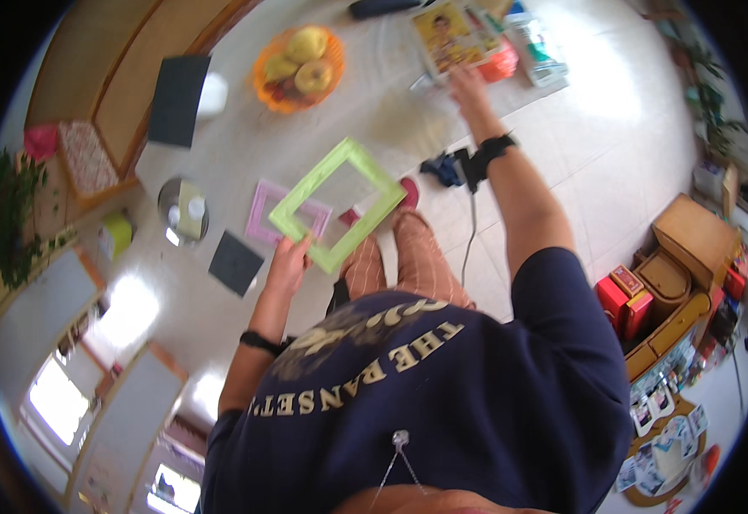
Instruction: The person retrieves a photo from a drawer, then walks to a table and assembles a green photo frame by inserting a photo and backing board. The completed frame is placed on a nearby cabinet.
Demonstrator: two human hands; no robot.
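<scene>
The pale tiled floor forms the largest field, extending on my right and around my legs. The grey desk lies ahead of me, across the upper part of the view. The green frame, an open rectangle, is held in front of my legs; through its opening show part of the pink frame and one red slipper. The pink frame is the smaller of the two, partly covered, with its left side projecting beyond the green one; I cannot tell whether they touch. A dark panel is at the left of the desk, and a smaller panel is near the pink frame, on my left. The picture, mainly yellow with a pale border, is at upper right, between the orange bowl of fruit and a white packet. My left hand has its fingers closed round the green frame's lower left side. My right hand is stretched out to the picture's near edge, its fingers overlapping that edge; they are blurred, and I cannot tell how far they are open or whether they grip it. A black band encircles my left wrist.
</scene>
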